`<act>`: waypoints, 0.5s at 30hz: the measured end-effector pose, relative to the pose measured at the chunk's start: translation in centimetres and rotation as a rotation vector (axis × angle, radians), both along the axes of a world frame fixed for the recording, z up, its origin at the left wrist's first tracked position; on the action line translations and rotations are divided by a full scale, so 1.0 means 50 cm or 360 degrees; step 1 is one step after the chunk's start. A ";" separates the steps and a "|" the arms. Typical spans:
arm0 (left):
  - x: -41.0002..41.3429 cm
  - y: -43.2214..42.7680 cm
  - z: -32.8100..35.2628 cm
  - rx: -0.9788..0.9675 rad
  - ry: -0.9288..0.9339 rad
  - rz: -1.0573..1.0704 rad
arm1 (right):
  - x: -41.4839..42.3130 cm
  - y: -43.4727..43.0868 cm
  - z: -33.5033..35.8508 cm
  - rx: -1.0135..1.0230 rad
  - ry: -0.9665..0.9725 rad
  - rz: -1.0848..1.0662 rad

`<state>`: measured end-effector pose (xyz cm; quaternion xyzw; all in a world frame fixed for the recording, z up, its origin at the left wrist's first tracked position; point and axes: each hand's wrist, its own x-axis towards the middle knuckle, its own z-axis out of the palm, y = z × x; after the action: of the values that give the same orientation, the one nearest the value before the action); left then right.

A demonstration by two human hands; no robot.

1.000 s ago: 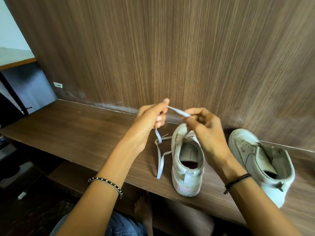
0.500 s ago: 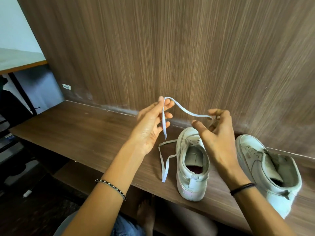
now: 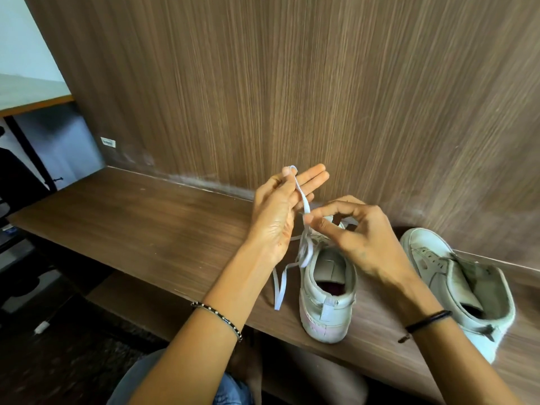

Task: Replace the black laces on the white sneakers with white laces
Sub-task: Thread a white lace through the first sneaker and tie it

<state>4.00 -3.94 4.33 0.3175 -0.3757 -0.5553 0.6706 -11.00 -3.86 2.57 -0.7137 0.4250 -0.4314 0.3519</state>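
White flat lace (image 3: pixel 302 200): we are pinching its loop in left hand (image 3: pixel 274 217), other fingers straight; right hand (image 3: pixel 365 238) is pinching it lower, above 1 of 2 white sneakers (image 3: pixel 327 290).

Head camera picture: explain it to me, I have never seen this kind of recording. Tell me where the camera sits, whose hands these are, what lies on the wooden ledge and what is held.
No machine here: one camera worn on a person's head looks forward and down, so that person's own arms reach in from below. Two white sneakers stand on the wooden ledge, heels toward the camera: the near sneaker between the arms, the far sneaker at the right, showing no lace. The left hand holds up a white lace, pinched at its top. The right hand pinches the same lace lower down, above the near sneaker. The lace's loose end trails on the ledge beside that shoe.
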 end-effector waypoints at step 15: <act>-0.006 0.007 -0.029 -0.0297 -0.1727 0.0452 | -0.032 -0.026 -0.005 0.0360 -0.0446 0.0001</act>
<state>3.68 -3.58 2.90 0.5439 -0.6675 -0.1816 0.4749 -12.59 -5.18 2.33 -0.6025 0.4174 -0.4761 0.4859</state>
